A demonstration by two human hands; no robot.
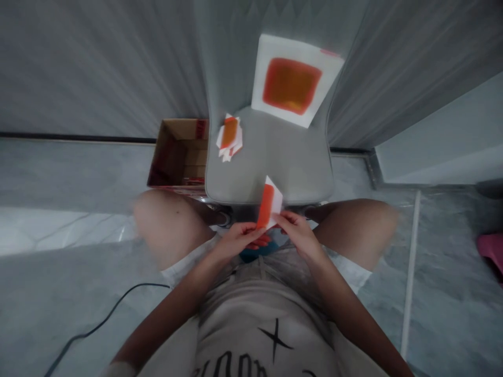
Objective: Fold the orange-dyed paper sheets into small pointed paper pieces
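Observation:
Between my two hands, above my lap, is a folded piece of paper (270, 201), orange on its left side and white on its right. My left hand (245, 237) pinches its lower left edge with the thumb on top. At the lower right edge, my right hand (295, 226) grips it between thumb and fingers. In front, on the grey chair seat (275, 157), lies a small pile of folded orange-and-white papers (230, 137). A larger white sheet or flat pack with an orange square (293, 84) leans against the chair back.
An open cardboard box (178, 152) stands on the floor left of the chair. A black cable (106, 317) runs over the floor at lower left. Grey curtains (98, 63) hang behind the chair. Something pink (490, 250) shows at the far right edge.

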